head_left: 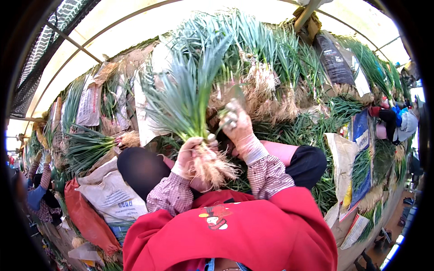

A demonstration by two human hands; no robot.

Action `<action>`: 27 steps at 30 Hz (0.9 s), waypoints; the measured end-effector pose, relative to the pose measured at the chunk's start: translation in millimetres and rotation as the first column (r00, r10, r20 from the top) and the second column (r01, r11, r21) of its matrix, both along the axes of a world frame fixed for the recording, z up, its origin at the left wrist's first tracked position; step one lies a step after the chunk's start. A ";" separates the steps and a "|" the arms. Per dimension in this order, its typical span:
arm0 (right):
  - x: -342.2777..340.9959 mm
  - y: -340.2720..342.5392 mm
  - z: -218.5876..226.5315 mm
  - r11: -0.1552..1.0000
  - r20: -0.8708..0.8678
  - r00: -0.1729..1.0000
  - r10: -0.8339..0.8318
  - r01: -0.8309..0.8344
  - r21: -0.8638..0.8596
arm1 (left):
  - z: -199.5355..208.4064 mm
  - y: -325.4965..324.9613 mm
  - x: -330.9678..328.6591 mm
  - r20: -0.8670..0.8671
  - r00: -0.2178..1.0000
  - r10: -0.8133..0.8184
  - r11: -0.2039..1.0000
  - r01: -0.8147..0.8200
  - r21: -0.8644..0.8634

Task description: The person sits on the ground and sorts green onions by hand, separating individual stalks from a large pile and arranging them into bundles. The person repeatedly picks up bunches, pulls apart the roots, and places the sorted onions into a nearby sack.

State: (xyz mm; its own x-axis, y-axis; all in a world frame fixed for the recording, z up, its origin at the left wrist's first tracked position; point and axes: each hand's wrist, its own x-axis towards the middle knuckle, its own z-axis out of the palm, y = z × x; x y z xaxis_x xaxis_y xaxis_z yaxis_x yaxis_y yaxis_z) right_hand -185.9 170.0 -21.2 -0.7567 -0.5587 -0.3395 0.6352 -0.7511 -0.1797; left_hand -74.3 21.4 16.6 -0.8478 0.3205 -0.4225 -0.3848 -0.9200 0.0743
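Note:
A thick bunch of green onions [193, 101] stands upright in front of me, leaves up and pale, stringy roots hanging down. My left hand [186, 157] is closed round it low down, near the white bulbs. Just right of the bunch is my right hand [239, 128], raised with its fingers curled in; whitish coverings seem to be on the fingertips. A blurred, greyish-green shape shows above those fingers, and what they grip cannot be made out. Loose green onion leaves [275, 140] lie spread around my bent legs.
Many rooted green onion bundles [264, 81] are heaped along the far side. Another bundle [92, 147] lies at the left, near a white sack [115, 196] and a red sack [83, 217]. More sacks [341, 158] lie right. Other people [402, 124] sit at both edges.

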 end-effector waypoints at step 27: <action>-167.7 62.5 -9.6 -0.297 -0.099 0.816 0.569 0.317 0.901 | 24.5 9.5 -58.1 -0.248 0.969 -0.002 1.000 -0.002 -0.017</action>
